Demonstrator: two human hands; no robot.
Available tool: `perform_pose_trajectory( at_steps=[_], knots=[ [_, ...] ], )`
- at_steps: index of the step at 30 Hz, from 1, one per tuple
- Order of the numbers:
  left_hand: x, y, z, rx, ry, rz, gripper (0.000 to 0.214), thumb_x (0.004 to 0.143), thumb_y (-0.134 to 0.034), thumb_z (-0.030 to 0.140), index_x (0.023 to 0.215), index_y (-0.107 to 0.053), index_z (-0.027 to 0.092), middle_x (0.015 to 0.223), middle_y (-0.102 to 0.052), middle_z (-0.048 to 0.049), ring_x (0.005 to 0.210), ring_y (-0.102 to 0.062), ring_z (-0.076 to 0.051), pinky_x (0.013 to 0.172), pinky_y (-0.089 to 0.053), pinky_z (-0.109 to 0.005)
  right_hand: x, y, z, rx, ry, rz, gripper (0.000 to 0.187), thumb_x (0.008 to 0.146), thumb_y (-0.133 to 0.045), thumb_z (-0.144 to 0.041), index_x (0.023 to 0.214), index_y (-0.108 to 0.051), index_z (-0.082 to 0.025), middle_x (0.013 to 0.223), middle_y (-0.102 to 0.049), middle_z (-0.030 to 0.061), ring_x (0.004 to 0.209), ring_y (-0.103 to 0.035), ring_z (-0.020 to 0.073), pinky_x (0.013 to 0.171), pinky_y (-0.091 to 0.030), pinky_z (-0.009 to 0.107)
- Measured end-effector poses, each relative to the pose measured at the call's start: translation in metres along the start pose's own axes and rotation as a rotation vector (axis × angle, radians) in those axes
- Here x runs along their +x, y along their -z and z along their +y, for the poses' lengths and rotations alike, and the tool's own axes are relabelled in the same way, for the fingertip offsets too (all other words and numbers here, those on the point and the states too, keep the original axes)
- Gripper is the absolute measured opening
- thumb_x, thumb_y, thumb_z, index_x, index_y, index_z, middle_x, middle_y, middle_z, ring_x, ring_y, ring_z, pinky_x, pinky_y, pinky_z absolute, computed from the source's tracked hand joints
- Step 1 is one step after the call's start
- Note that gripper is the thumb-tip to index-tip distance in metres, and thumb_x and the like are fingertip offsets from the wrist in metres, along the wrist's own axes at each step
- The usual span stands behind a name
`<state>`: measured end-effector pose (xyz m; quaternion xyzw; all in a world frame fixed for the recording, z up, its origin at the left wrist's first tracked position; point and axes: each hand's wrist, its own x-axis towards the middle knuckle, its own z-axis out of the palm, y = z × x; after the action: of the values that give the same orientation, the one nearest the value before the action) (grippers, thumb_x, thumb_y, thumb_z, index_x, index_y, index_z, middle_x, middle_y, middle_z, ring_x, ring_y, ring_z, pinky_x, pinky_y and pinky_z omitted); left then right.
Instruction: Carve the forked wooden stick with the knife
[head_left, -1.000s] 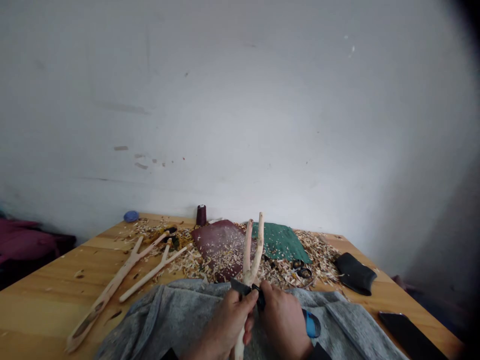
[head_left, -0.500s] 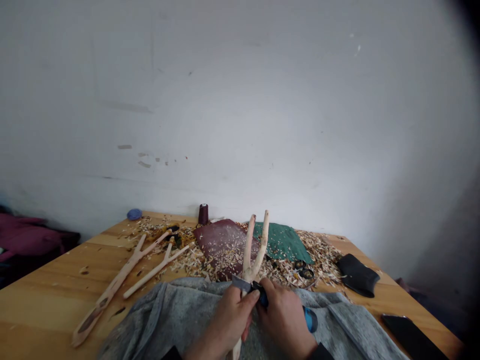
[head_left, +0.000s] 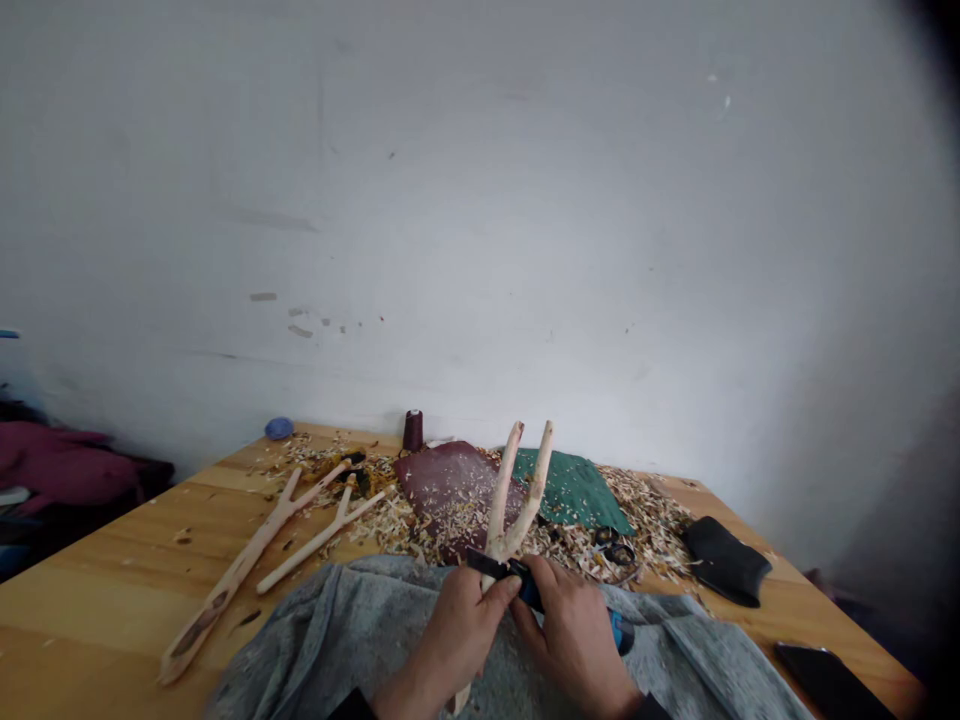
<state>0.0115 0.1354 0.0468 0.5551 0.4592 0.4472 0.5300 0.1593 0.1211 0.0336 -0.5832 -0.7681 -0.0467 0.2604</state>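
My left hand is closed round the stem of a pale forked stick whose two prongs point up and away from me. Its thumb presses on the back of a knife blade set across the stick just below the fork. My right hand grips the knife's blue and black handle. Both hands work over a grey cloth spread at the table's near edge.
Two more forked sticks lie at the left on the wooden table. Wood shavings cover dark red and green sheets. A black pouch, phone, thread spool and blue disc lie around.
The view has shifted slightly, so everything sits a little further right. The stick's prongs lean a bit more to the right; both hands keep the same grip.
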Motion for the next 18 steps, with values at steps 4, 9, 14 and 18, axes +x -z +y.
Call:
perform_pose_trajectory(
  at_steps=[4, 9, 14, 18],
  knots=[
    [0.001, 0.001, 0.001, 0.001, -0.025, 0.02, 0.013, 0.072, -0.069, 0.035, 0.075, -0.066, 0.023, 0.044, -0.053, 0.0029, 0.058, -0.059, -0.022, 0.05, -0.038, -0.026, 0.0, -0.006, 0.0, -0.084, 0.018, 0.053, 0.019, 0.086, -0.056, -0.021, 0.104, -0.059, -0.018, 0.091, -0.068, 0.0057, 0.083, -0.066, 0.0219, 0.071, -0.042, 0.029],
    [0.005, 0.003, -0.004, 0.062, -0.04, 0.051, 0.017, 0.074, -0.067, 0.038, 0.081, -0.066, 0.022, 0.046, -0.052, 0.0031, 0.058, -0.058, -0.022, 0.048, -0.037, -0.026, 0.001, -0.009, 0.0, -0.158, -0.002, 0.071, 0.015, 0.087, -0.06, -0.024, 0.101, -0.06, -0.018, 0.089, -0.069, 0.0062, 0.082, -0.066, 0.023, 0.07, -0.043, 0.029],
    [0.008, 0.005, -0.012, 0.088, -0.072, 0.004, 0.026, 0.077, -0.065, 0.043, 0.088, -0.061, 0.021, 0.045, -0.048, 0.0069, 0.042, -0.048, -0.015, 0.041, -0.031, -0.024, 0.001, -0.01, 0.001, -0.089, -0.041, 0.008, 0.016, 0.088, -0.061, -0.029, 0.101, -0.06, -0.019, 0.083, -0.071, 0.004, 0.077, -0.069, 0.0209, 0.063, -0.041, 0.025],
    [0.009, 0.005, -0.018, 0.149, -0.049, -0.057, 0.034, 0.08, -0.058, 0.051, 0.094, -0.055, 0.02, 0.046, -0.044, 0.0098, 0.034, -0.038, -0.011, 0.034, -0.026, -0.023, 0.001, -0.009, 0.0, -0.002, -0.086, -0.061, 0.016, 0.089, -0.058, -0.029, 0.102, -0.06, -0.02, 0.081, -0.073, 0.0025, 0.076, -0.07, 0.0203, 0.061, -0.039, 0.023]
  ],
)
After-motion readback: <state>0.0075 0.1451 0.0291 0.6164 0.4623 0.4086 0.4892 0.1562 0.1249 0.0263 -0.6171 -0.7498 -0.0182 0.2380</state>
